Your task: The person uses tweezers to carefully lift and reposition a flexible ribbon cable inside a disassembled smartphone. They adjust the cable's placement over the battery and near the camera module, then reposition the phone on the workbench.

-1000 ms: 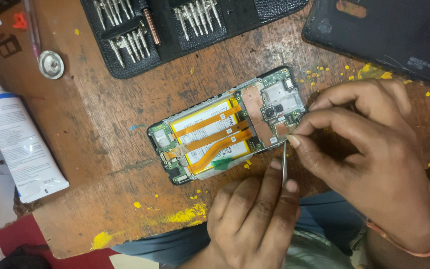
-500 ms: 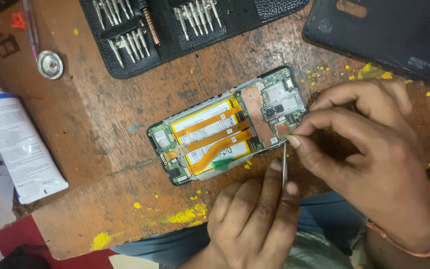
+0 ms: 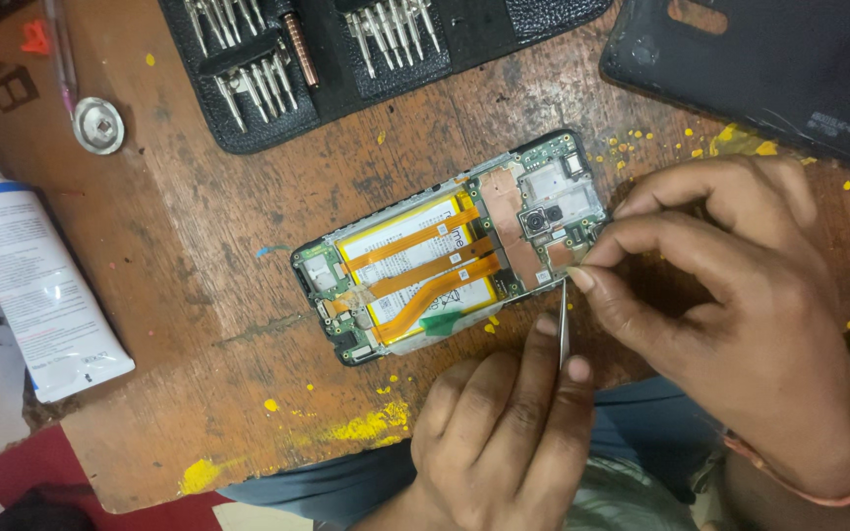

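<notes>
An opened phone (image 3: 445, 251) lies face down on the wooden table (image 3: 199, 246), its back cover off, showing a white battery, orange flex cables and a green circuit board. My left hand (image 3: 504, 433) rests at the table's near edge and holds thin metal tweezers (image 3: 564, 329) upright, tip at the phone's lower right corner. My right hand (image 3: 730, 295) reaches in from the right, fingertips pinching at the circuit board's right edge beside the camera module.
A black case of screwdriver bits (image 3: 346, 49) lies open at the back. A black phone back cover (image 3: 769, 69) sits at the back right. A white tube (image 3: 31, 285) lies at the left, a small metal disc (image 3: 98, 125) behind it.
</notes>
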{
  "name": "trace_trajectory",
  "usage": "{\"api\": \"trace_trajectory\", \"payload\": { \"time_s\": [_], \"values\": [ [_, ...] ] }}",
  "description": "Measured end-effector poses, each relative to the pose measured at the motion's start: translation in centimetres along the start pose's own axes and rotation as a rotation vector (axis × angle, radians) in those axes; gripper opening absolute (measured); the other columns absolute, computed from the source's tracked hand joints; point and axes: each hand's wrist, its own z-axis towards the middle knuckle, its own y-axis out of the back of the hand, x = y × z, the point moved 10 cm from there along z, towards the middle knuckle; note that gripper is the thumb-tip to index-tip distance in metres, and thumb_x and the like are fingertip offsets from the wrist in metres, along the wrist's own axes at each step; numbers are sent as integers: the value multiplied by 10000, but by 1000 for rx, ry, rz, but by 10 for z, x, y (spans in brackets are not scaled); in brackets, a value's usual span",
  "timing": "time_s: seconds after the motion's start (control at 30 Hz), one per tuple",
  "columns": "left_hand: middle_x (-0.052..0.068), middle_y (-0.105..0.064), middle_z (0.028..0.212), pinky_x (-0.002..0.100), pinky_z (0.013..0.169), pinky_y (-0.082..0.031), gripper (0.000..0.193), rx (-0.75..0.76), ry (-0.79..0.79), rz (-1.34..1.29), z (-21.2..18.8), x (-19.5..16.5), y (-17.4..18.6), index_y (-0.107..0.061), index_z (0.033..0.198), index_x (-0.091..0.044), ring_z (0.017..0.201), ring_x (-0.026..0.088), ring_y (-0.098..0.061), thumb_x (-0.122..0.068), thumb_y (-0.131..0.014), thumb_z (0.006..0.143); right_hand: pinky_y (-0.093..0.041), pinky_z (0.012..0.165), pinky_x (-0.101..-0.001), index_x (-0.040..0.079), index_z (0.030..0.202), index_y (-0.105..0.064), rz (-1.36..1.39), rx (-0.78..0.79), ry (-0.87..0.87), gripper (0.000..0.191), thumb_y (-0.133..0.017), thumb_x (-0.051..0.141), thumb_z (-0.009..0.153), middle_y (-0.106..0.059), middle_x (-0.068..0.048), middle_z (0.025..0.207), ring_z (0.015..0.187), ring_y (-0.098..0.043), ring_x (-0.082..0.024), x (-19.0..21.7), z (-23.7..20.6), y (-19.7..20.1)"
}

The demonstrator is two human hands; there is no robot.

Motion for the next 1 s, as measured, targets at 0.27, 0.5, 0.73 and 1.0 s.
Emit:
{"api": "trace_trajectory", "payload": {
  "time_s": [0.27,0.5,0.73,1.0],
  "values": [
    [219,-741,1001,319,759,-562,117,1,5,4,2,0,0,-701,976,23,858,245,-700,-72,-721,912,-402,926,-378,101,902,-743,39,-8,7,196,-862,182,770,-652,-12,1025,1005,-567,-209,0,0,1],
    [233,-735,1009,328,784,-571,138,13,-8,-5,2,0,0,-697,1003,35,876,256,-703,-66,-717,910,-408,892,-382,79,873,-759,-22,21,10,205,-870,176,732,-660,-33,994,973,-572,-227,1,0,0],
    [246,-727,1035,333,809,-581,159,63,-26,-2,0,-1,-1,-696,1026,47,896,262,-705,-65,-712,914,-428,918,-380,91,895,-755,-11,5,-20,194,-866,179,763,-651,-23,1015,1013,-559,-230,-1,-2,-1],
    [234,-730,1043,324,781,-574,141,1,-61,37,0,-3,1,-680,1029,33,882,255,-700,-69,-712,938,-433,950,-401,105,910,-749,2,-21,2,183,-859,183,786,-657,-29,1054,1047,-576,-248,-5,-4,0]
  ]
}}
